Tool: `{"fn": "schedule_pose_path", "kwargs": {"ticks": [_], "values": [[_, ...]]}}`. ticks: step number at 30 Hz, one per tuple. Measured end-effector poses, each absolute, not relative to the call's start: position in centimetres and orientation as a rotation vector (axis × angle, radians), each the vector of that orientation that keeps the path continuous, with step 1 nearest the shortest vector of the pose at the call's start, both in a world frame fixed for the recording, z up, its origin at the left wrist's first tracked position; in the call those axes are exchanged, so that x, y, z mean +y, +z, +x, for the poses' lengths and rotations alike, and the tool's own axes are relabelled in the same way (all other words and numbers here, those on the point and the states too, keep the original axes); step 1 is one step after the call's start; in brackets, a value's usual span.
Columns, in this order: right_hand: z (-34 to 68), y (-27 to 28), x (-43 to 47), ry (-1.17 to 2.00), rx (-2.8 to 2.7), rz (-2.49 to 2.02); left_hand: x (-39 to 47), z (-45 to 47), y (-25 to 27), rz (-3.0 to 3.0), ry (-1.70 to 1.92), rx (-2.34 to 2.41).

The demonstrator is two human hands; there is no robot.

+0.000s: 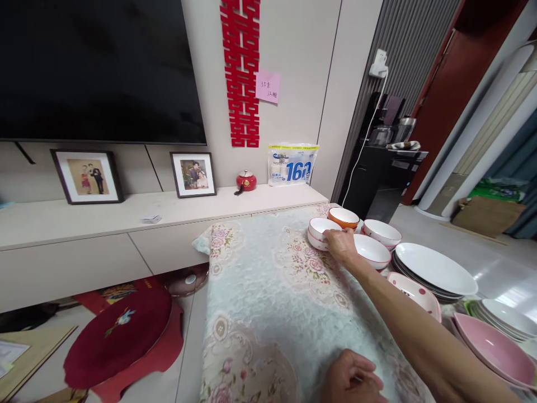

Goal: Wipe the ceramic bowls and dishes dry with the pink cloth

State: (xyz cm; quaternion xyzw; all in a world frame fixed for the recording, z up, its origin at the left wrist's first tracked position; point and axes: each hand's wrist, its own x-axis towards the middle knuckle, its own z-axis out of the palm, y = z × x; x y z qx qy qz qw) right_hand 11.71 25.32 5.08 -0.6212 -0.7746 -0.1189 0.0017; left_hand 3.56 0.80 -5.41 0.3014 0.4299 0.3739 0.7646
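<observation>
white stacked bowls (317, 237) seem rigid and breakable, best held at the rim, where the right hand (342, 244) grasps, left hand (353, 379) slack.

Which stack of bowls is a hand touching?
The white stack furthest left in the picture, beside the orange-sided bowl. The right hand has its fingers at the rim; no fingers reach the other bowls.

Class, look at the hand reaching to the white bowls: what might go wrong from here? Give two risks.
1. The right hand is at the stacked white bowls, with the orange bowl close beside; a sideways slip might knock them together and chip one.
2. The right forearm partly hides the spotted dish; if lowered or swung, it might nudge that dish against the large white plates.
</observation>
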Motion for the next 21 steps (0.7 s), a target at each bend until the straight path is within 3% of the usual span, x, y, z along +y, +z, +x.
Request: {"fn": "schedule_pose_path", "kwargs": {"ticks": [8, 15, 18, 21], "values": [[11.3, 6.0, 21.0, -0.233, -2.389, -1.644, 0.3, 2.6, -3.0, 0.700, 0.695, 0.910], [13.1, 0.7, 8.2, 0.160, -2.487, -1.315, -0.4, 1.9, -2.1, 0.746, 0.768, 0.832], [15.0, -1.4, 4.1, 0.498, -2.195, -1.255, -0.4, 1.8, -2.2, 0.852, 0.892, 0.883], [16.2, -2.7, 1.7, 0.642, -1.979, -1.267, -0.2, 1.9, -2.8, 0.923, 0.994, 0.974]]}}
